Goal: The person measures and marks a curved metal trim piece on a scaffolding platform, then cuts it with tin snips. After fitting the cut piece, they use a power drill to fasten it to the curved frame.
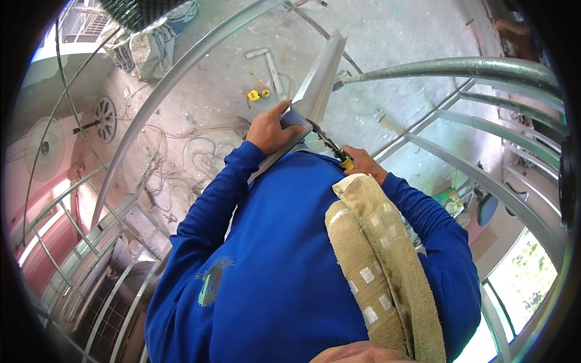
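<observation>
A long silvery metal channel (319, 78) reaches out from close in front of my body toward the far side. My left hand (273, 129) grips its near part, the thumb and fingers spread across the metal. In my right hand (364, 164) is a pair of snips (330, 145) with a yellow handle end. Their dark jaws meet the channel's right edge, just beside my left fingers. How far the blades bite into the metal is too small to tell. A beige towel (387, 254) hangs over my right shoulder, down the blue sweatshirt.
Metal rails (448, 68) of a frame curve past on the right, and a long pale metal strip (158, 97) arcs on the left. Below on the floor lie yellow tape measures (254, 95), an L-shaped piece (272, 69) and tangled cables (200, 142). A fan (47, 148) stands far left.
</observation>
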`<state>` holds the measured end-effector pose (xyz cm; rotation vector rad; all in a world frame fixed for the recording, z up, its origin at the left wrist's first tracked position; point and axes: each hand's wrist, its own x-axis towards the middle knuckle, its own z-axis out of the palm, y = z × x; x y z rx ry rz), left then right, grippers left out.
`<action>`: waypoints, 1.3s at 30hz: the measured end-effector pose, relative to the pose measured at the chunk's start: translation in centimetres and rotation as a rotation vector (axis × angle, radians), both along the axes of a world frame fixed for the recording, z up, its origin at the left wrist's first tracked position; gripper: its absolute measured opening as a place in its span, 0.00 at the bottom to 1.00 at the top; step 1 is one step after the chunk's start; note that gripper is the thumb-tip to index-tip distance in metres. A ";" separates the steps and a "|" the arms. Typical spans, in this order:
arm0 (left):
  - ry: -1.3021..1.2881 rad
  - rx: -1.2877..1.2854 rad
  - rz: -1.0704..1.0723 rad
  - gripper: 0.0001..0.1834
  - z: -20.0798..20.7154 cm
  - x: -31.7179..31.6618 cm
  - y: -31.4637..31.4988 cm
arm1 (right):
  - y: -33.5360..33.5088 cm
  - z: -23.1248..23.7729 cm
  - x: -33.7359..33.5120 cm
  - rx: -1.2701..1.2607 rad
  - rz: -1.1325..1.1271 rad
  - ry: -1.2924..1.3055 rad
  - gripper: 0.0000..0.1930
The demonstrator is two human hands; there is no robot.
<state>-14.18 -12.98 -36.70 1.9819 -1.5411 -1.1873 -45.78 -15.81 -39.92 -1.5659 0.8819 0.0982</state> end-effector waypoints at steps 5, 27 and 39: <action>-0.022 -0.046 -0.007 0.40 -0.7 0.2 -0.2 | 0.0 -0.7 0.1 -0.035 0.009 -0.049 0.26; 0.038 -0.050 -0.024 0.39 -1.6 0.2 -0.5 | -1.1 -1.6 1.1 0.012 0.069 0.004 0.27; 0.029 -0.030 -0.018 0.42 -1.2 0.8 -0.7 | -1.8 -2.1 2.0 0.034 0.048 -0.015 0.30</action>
